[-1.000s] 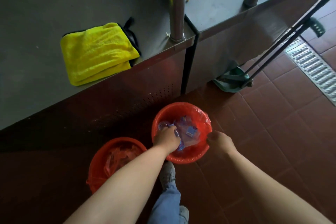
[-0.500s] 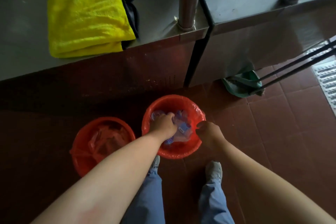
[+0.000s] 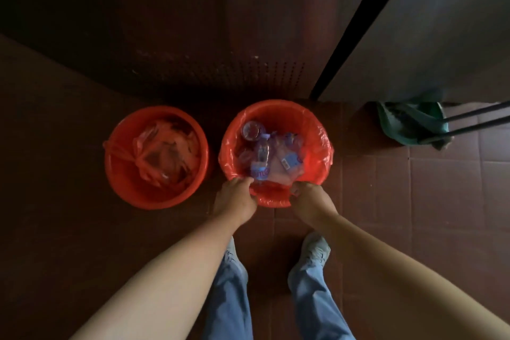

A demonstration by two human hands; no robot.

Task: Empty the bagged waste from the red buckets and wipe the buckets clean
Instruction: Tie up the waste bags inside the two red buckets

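Plainly, the left hand and right hand curl over the near rim of the right bucket on the floor, pinching the edge of its red bag. Lifted by that one side, the thin, untied bag could tear or tip its bottles out. The left bucket, just beside, holds a tied bag.

1. One view is given, taken from the wearer's head and aimed almost straight down at the tiled floor.
2. The lined bucket is framed at centre, near enough to be gripped by the left hand and right hand.
3. The second bucket is kept at centre left.
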